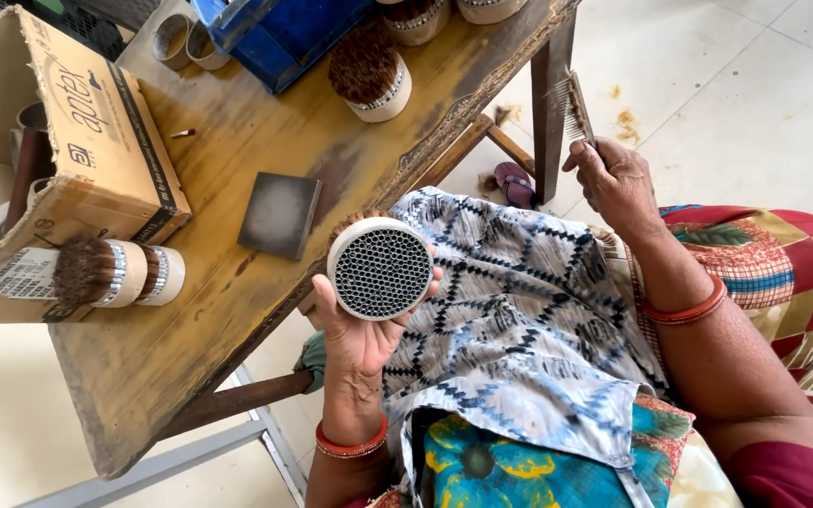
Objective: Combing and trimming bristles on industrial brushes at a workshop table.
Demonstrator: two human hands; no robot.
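Head view: left hand (359,329) grips round brush head (380,268) over lap, perforated base turned up for viewing. Right hand (613,179) clasps metal comb (576,108), raised clear beside wooden table (237,282).

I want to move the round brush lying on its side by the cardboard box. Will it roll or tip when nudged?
The brush lying by the box would probably roll, since its round white-and-metal collar rests sideways on the wooden table. The splayed dark bristles look soft and may drag, curving its path. It seems light, so a slight push likely shifts it.
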